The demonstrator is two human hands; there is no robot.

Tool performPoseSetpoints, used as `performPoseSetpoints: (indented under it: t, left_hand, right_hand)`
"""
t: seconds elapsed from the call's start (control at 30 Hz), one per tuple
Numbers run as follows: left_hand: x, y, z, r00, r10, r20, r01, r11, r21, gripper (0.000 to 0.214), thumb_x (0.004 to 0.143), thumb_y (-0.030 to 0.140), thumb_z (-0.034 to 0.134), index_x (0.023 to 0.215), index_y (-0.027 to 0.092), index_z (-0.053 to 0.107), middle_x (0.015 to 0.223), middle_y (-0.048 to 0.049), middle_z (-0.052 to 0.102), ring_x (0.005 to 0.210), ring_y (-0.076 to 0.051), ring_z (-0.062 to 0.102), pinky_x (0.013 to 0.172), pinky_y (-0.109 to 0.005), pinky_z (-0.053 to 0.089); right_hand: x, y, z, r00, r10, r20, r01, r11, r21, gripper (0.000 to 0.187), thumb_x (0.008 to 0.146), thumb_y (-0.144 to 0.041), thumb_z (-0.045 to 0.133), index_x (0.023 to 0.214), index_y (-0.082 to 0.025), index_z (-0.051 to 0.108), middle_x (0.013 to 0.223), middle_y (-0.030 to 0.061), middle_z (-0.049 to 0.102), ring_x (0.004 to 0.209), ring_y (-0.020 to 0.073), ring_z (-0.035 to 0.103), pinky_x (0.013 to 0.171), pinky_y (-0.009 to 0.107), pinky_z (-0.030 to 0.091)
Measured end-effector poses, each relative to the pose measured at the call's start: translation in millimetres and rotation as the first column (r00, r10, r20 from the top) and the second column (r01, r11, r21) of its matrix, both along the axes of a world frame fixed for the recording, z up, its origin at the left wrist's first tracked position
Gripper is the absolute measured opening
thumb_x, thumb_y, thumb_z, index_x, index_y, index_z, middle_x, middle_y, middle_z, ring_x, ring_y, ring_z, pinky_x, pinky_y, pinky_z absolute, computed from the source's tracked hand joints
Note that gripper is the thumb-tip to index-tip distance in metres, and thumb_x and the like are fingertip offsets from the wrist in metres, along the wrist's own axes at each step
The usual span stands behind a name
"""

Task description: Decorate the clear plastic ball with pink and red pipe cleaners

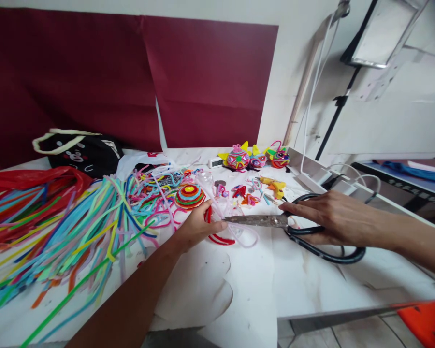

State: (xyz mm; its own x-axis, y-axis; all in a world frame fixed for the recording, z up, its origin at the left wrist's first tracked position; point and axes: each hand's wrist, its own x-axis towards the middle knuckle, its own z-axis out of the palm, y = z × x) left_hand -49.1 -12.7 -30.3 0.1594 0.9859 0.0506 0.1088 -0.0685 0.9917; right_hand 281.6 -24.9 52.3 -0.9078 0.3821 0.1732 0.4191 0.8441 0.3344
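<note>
My left hand [197,226] is closed, thumb and fingers pinching a red pipe cleaner [223,240] whose loose end curls on the table. A pair of large black-handled scissors [266,221] is in my right hand [335,220], its fingers around the handles. The blades look closed or nearly so, and their tip reaches my left thumb. Just beyond my left hand lies a round, domed coil [190,196] in striped colours. A pale pink pipe cleaner [252,237] loops under the blades.
Long pipe cleaners [90,232] spread over the left side, some in a red bag [67,179]. A yellow glue gun [273,184], small colourful pieces [241,191] and finished ornaments [238,158] sit farther back. A black pouch [85,154] stands against the wall; a power strip [311,169] lies right.
</note>
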Motion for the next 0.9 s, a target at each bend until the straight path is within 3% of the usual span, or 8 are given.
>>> performPoseSetpoints:
  t: [0.17, 0.3, 0.43, 0.73, 0.9]
  left_hand:
    - [-2, 3, -3.6, 1.0, -0.001, -0.014, 0.001, 1.0, 0.005, 0.087, 0.047, 0.033, 0.085, 0.128, 0.015, 0.057, 0.117, -0.0099, 0.066, 0.118, -0.034, 0.055, 0.1, -0.045, 0.042]
    - [-2, 4, -5.1, 1.0, -0.002, -0.018, 0.002, 1.0, 0.001, 0.085, 0.049, 0.034, 0.084, 0.127, 0.016, 0.057, 0.11, -0.008, 0.068, 0.112, -0.032, 0.059, 0.097, -0.044, 0.044]
    - [-1, 2, -3.7, 0.997, -0.039, -0.073, 0.04, 0.999, 0.012, 0.074, 0.06, 0.037, 0.079, 0.128, 0.018, 0.056, 0.106, -0.0054, 0.069, 0.103, -0.028, 0.063, 0.095, -0.041, 0.046]
    - [1, 1, -0.9, 0.996, 0.007, -0.084, -0.002, 0.998, 0.07, 0.075, 0.061, 0.031, 0.078, 0.131, 0.019, 0.056, 0.128, -0.0073, 0.062, 0.121, -0.03, 0.053, 0.102, -0.039, 0.041]
    - [1, 2, -0.5, 0.997, 0.007, -0.076, -0.004, 0.999, 0.044, 0.074, 0.061, 0.031, 0.078, 0.131, 0.019, 0.056, 0.128, -0.0071, 0.062, 0.119, -0.029, 0.055, 0.1, -0.038, 0.043]
  right_hand:
    - [-4, 1, -3.6, 0.999, 0.032, -0.001, -0.032, 0.994, 0.107, 0.045, 0.095, -0.037, 0.047, 0.127, -0.006, 0.05, 0.078, 0.0118, 0.072, 0.061, 0.0206, 0.064, 0.057, 0.03, 0.036]
    - [-4, 2, -8.5, 0.998, 0.053, 0.033, -0.057, 0.987, 0.148, 0.043, 0.096, -0.034, 0.043, 0.127, -0.005, 0.049, 0.072, 0.0089, 0.069, 0.055, 0.0181, 0.059, 0.055, 0.03, 0.033]
    - [-3, 4, -13.8, 0.995, 0.046, 0.092, -0.06, 0.985, 0.159, 0.041, 0.097, -0.028, 0.04, 0.126, 0.0, 0.047, 0.073, 0.0094, 0.068, 0.058, 0.0192, 0.06, 0.055, 0.032, 0.035]
    - [-3, 9, -22.0, 0.998, 0.049, 0.037, -0.053, 0.992, 0.117, 0.04, 0.096, -0.028, 0.043, 0.124, 0.0, 0.05, 0.076, 0.0109, 0.069, 0.061, 0.0194, 0.063, 0.056, 0.03, 0.039]
    - [-6, 7, -17.2, 1.0, -0.009, -0.016, 0.008, 1.0, -0.023, 0.043, 0.096, -0.036, 0.042, 0.125, -0.007, 0.054, 0.09, 0.0137, 0.072, 0.067, 0.0196, 0.067, 0.057, 0.029, 0.042]
